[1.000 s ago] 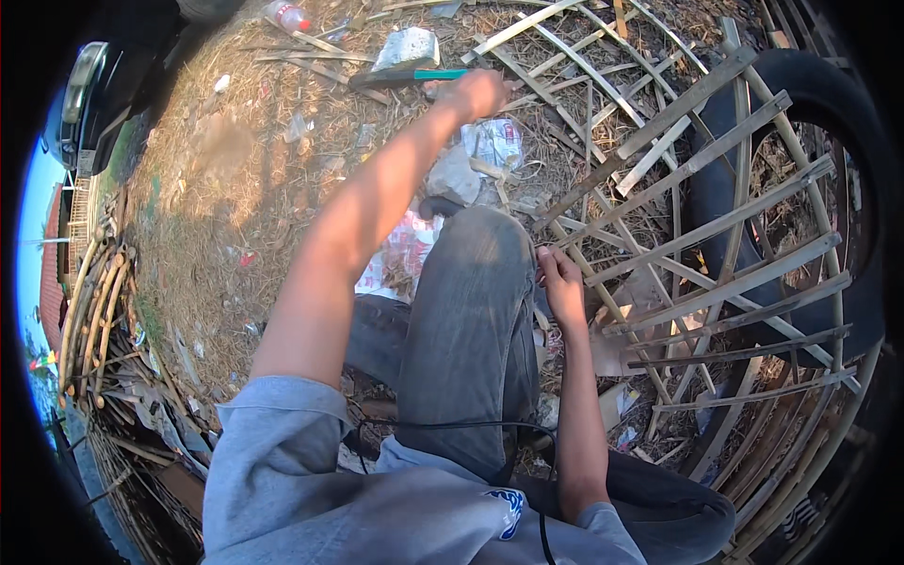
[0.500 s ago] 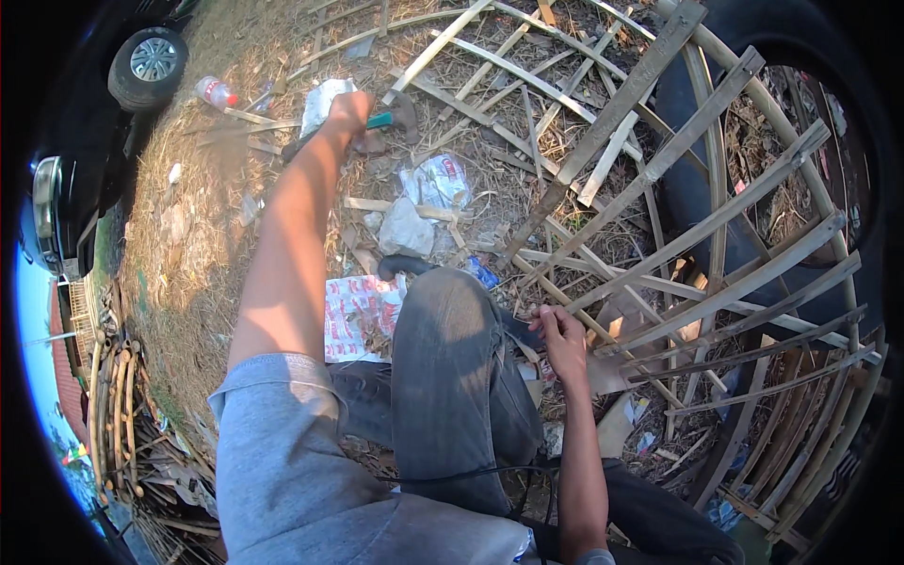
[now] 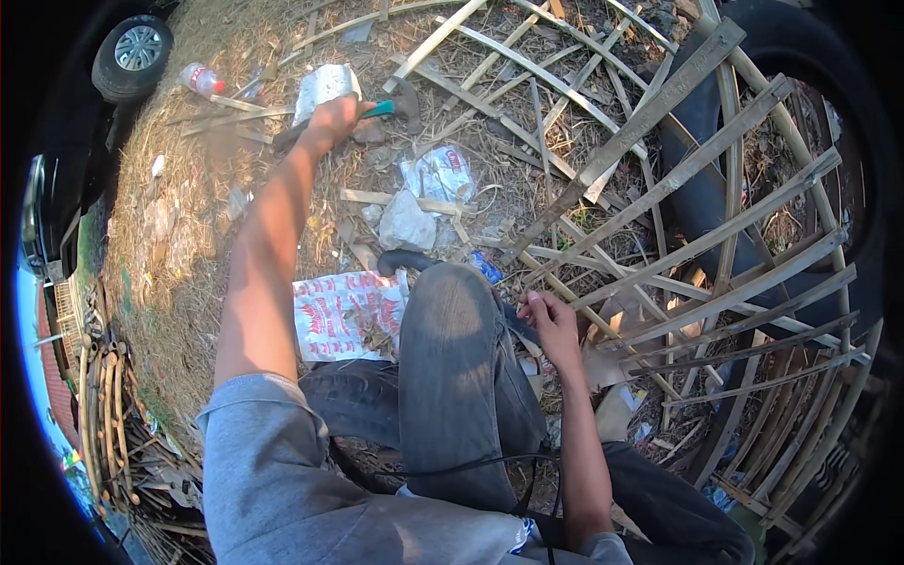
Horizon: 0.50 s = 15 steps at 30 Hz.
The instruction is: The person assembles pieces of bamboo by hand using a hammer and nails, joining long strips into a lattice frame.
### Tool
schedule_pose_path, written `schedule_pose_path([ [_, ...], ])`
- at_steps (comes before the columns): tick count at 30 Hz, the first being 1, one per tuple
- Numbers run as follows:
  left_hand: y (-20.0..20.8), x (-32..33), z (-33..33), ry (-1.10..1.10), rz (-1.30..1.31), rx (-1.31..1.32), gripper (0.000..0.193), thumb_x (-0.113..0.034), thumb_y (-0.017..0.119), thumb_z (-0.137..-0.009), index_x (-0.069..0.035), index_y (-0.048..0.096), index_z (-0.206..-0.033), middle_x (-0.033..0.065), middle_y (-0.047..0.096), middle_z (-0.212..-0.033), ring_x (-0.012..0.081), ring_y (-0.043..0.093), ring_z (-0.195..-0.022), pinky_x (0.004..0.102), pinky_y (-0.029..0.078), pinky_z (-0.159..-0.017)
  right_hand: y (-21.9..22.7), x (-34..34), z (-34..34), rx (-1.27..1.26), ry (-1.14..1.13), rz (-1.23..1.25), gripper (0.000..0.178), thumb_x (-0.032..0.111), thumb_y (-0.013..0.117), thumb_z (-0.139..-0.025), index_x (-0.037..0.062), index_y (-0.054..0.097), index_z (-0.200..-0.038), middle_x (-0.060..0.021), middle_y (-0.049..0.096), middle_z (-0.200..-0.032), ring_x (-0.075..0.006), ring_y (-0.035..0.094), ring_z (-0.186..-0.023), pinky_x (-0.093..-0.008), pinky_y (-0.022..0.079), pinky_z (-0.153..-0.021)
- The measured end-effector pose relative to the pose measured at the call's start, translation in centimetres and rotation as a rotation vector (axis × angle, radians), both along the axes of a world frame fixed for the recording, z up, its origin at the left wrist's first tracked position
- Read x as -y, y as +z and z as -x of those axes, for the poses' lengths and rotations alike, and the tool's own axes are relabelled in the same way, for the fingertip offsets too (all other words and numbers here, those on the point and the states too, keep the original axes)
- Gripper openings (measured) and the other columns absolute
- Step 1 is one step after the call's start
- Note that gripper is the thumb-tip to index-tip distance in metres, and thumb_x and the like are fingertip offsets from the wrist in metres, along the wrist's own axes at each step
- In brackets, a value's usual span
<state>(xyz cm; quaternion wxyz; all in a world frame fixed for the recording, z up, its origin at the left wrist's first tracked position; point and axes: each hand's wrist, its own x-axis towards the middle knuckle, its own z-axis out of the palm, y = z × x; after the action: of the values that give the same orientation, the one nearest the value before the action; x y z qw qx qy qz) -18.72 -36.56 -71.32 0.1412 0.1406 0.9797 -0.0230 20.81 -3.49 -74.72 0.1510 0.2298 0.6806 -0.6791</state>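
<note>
My left arm stretches far forward, and my left hand [image 3: 334,120] closes around the handle of a claw hammer [image 3: 379,109]. The teal part of the handle and the dark metal head stick out right of the hand; the handle's dark end shows on the left. Just behind the hand lies a white block [image 3: 328,83]. Beside my raised knee, my right hand [image 3: 554,328] is held with thumb and fingertips pinched together; anything between them is too small to make out. Next to it stands a curved lattice of wooden slats [image 3: 650,193].
A black tyre [image 3: 692,169] lies under the lattice. Ahead of my knee are a pale stone [image 3: 407,223], a crumpled plastic bag [image 3: 443,175] and a red-and-white printed sheet [image 3: 344,320]. A plastic bottle [image 3: 201,79] and a parked vehicle's wheel [image 3: 138,49] are far left; bamboo poles [image 3: 108,424] are stacked lower left.
My left hand has come slightly back and left along the hammer's handle. The right hand keeps its pinch nearly in place. The whole view has shifted a little.
</note>
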Motion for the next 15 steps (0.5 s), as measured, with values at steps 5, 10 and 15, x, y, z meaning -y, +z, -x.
schedule_pose_path([
  [5, 5.5, -13.6, -11.7, 0.054, -0.844, 0.151, 0.052, -0.041, 0.049, -0.103, 0.007, 0.059, -0.085, 0.0111, 0.049, -0.060, 0.0183, 0.042, -0.061, 0.0383, 0.041, -0.062, 1.3, -0.6, 2.4, 0.082, -0.081, 0.171, 0.039, 0.035, 0.052, -0.102, 0.0003, 0.067, -0.109, -0.0068, 0.071, -0.093, -0.0117, 0.061, -0.084, -0.0270, 0.048, -0.077],
  [10, 9.3, -19.9, -25.8, -0.277, -0.797, 0.312, 0.038, -0.028, 0.057, -0.098, 0.004, 0.061, -0.079, 0.0145, 0.059, -0.066, 0.0250, 0.062, -0.067, 0.0412, 0.048, -0.067, 5.6, 3.4, 6.3, -0.107, -0.453, 1.338, 0.052, 0.044, 0.040, -0.104, -0.0019, 0.056, -0.124, -0.0184, 0.062, -0.123, -0.0273, 0.059, -0.115, -0.0403, 0.048, -0.097],
  [15, 6.3, -22.4, -29.7, -0.385, -0.449, -0.115, 0.038, -0.033, 0.056, -0.094, 0.002, 0.070, -0.095, 0.0262, 0.069, -0.090, 0.0411, 0.068, -0.085, 0.0538, 0.051, -0.081, 4.6, 4.1, 6.4, -0.082, -0.565, 1.528, 0.031, 0.026, 0.051, -0.100, -0.0027, 0.060, -0.107, -0.0167, 0.063, -0.105, -0.0312, 0.057, -0.102, -0.0425, 0.047, -0.097],
])
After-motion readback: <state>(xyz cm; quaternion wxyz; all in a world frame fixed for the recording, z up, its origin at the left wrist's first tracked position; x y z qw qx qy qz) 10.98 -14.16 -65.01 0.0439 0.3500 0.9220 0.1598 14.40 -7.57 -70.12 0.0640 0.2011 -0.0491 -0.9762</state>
